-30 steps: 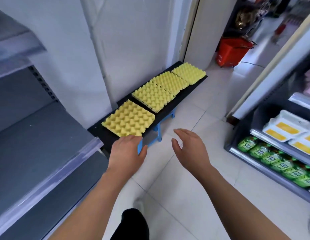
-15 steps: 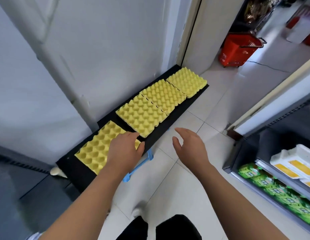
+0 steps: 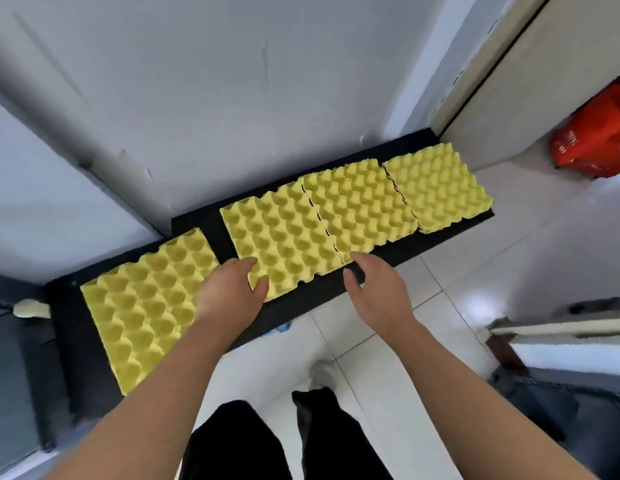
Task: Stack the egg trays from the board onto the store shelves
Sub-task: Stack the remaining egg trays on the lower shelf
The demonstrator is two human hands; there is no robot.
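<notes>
Several yellow egg trays lie in a row on a long black board point(image 3: 312, 299) against the white wall. The nearest tray point(image 3: 146, 303) sits at the left end, apart from the others. The second tray point(image 3: 284, 240) touches the third tray point(image 3: 360, 206), and a fourth tray point(image 3: 436, 187) lies at the far right end. My left hand point(image 3: 232, 292) is open over the near left corner of the second tray, fingertips on its edge. My right hand point(image 3: 374, 289) is open over the board's front edge, near that tray's right corner, holding nothing.
A red shopping basket point(image 3: 596, 140) stands on the tiled floor at the far right. A dark shelf unit point(image 3: 17, 375) is at the left edge, and another shelf point(image 3: 561, 327) juts in from the right. My legs are below, on white tiles.
The view has swung down and toward the board. Both hands have moved forward, from over the floor and the nearest tray to the second tray's near corners.
</notes>
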